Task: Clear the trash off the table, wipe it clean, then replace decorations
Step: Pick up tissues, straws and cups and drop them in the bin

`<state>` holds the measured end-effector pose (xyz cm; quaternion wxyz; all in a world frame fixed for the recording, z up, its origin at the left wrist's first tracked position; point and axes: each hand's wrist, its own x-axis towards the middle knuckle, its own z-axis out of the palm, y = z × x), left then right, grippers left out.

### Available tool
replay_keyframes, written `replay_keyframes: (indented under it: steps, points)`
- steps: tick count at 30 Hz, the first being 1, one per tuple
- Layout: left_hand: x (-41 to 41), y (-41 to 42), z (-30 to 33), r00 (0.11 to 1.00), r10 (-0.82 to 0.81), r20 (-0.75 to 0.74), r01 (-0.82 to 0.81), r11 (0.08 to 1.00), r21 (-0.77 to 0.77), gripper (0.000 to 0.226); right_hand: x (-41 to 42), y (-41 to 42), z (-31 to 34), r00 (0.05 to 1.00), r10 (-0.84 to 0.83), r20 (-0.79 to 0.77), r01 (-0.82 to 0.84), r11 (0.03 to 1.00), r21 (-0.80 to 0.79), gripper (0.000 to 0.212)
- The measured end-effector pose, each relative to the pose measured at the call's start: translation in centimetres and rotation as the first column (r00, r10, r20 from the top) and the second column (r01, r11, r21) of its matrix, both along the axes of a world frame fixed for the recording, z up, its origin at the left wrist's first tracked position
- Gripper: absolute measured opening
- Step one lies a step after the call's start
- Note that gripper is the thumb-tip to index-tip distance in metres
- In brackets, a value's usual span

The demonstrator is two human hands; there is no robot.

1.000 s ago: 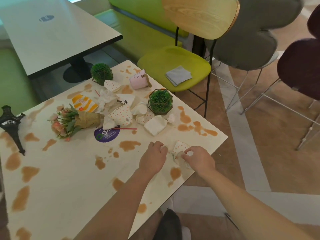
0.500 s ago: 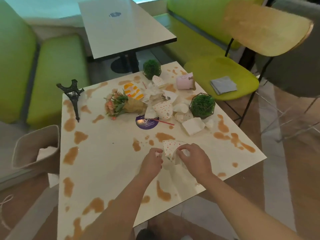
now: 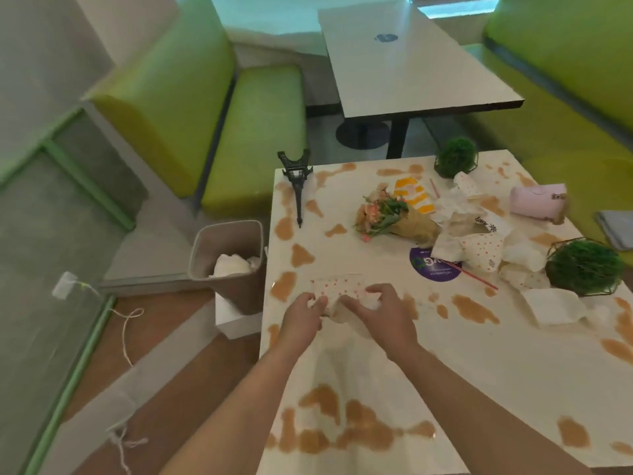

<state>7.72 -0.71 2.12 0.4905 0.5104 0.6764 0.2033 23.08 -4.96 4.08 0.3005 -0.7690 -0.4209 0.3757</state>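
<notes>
A café corner with green benches surrounds a pale desk [image 3: 479, 371] blotched with brown spills. At nine o'clock from the hands a bin [image 3: 226, 262] stands on the floor just beside the desk edge, paper already in it (handy for a short drop). The left hand [image 3: 303, 318] and right hand [image 3: 380, 311] both curl their fingers round a dotted paper wrapper [image 3: 337, 287], seemingly gathering it before it goes toward the bin. At twelve o'clock a small tower model [image 3: 297, 186] lies tipped over, then a flower bouquet [image 3: 390, 214] on its side. At two o'clock more wrappers [image 3: 476, 241] are heaped near a green ball plant [image 3: 584, 267], still to be cleared.
</notes>
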Motion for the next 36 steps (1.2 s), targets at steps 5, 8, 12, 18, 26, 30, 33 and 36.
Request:
replay_keyframes:
  steps: [5,8,12,18,26,30,33,36]
  points:
    - [-7.7,3.1,-0.3,0.998,0.052,-0.026,-0.053,0.998,-0.023,0.037,-6.7,5.5,-1.2,0.985,0.072,-0.156,-0.082,0.995,-0.061,0.037]
    - [-12.7,5.5,-0.6,0.991,0.137,-0.002,-0.137,0.990,-0.017,0.025,-11.9,9.7,-1.3,0.976,0.084,-0.199,-0.097,0.994,-0.055,0.028]
    - [-17.4,9.2,-0.7,0.950,0.309,-0.034,-0.309,0.951,0.005,0.027,-16.6,14.4,-1.2,0.982,0.081,-0.169,-0.091,0.995,-0.049,0.032]
    - [-21.8,14.7,-0.7,0.866,0.493,-0.082,-0.483,0.868,0.120,0.019,-21.4,21.2,-1.9,0.985,0.089,-0.149,-0.101,0.992,-0.076,0.043]
    - [-24.2,19.2,-2.2,0.932,0.319,-0.172,-0.289,0.940,0.180,0.026,-23.3,23.8,-5.0,0.968,-0.051,-0.245,-0.021,0.958,-0.284,0.038]
    - [-24.0,20.9,-3.4,0.937,0.288,-0.198,-0.254,0.950,0.181,0.028,-23.3,25.2,-5.5,0.965,-0.078,-0.251,0.010,0.965,-0.262,0.031]
    - [-23.9,21.8,-4.0,0.950,0.239,-0.202,-0.219,0.969,0.113,0.049,-23.4,25.9,-5.1,0.963,0.020,-0.270,-0.064,0.986,-0.154,0.029]
    - [-23.8,21.9,-4.1,0.944,0.219,-0.247,-0.208,0.976,0.067,0.051,-23.7,26.9,-4.7,0.968,0.055,-0.246,-0.079,0.993,-0.091,0.025]
